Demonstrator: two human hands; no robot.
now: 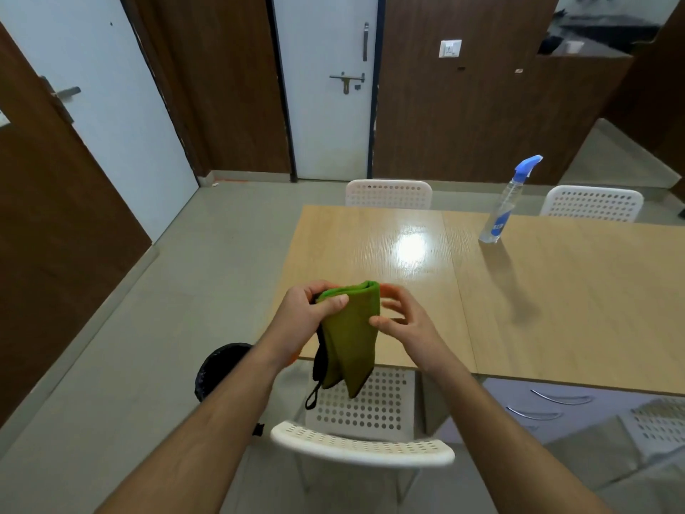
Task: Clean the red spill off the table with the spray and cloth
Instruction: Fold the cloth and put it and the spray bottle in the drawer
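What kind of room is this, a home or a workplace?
Probably an office or meeting room, though I cannot be sure. A long wooden table stands with matching white perforated chairs around it, a drawer unit sits beneath it, and plain white doors are set in wood-panelled walls.

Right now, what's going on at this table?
A person stands at the near edge of the wooden table, holding a folded green cloth up in front of them. The left hand grips its top corner; the right hand is at its other edge, fingers loosely curled. The spray bottle stands untouched farther back. No red spill shows; the tabletop has a wet-looking sheen.
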